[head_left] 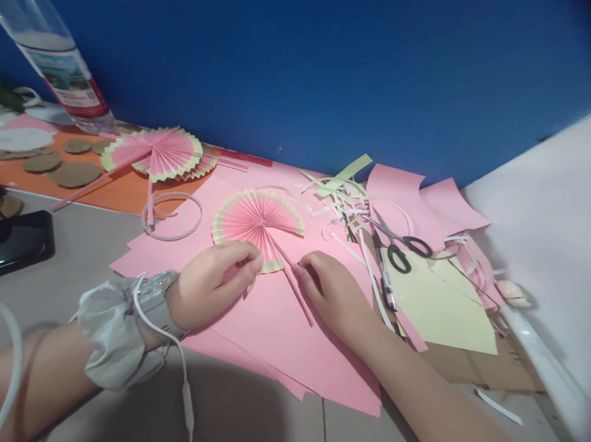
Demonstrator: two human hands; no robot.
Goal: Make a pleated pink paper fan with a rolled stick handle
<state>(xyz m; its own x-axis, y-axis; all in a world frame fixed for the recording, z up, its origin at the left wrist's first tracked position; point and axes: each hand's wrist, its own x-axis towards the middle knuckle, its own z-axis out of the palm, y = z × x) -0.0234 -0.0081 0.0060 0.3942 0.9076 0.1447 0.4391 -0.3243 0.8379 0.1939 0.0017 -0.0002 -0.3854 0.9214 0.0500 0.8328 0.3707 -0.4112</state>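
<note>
A round pleated paper fan (246, 214), pink with a pale green and yellow rim, lies on pink paper sheets (287, 354) in front of me. It is spread most of the way round, with a gap at its lower right. Two thin pink paper strips (298, 294) run from near its centre towards the lower right. My left hand (222, 276) is closed at the fan's lower left rim, thumb and forefinger together on the pleats. On the other side, my right hand (331, 293) pinches the upper strip at its fingertips. The fingers partly hide both grips.
More pleated fans (167, 150) with pink sticks lie at the back left, near cardboard discs (75, 174) and a bottle (67, 74). Scissors (399, 244), a pen (386, 280), paper scraps and a pale yellow sheet (440, 303) lie to the right. A phone (18, 247) sits far left.
</note>
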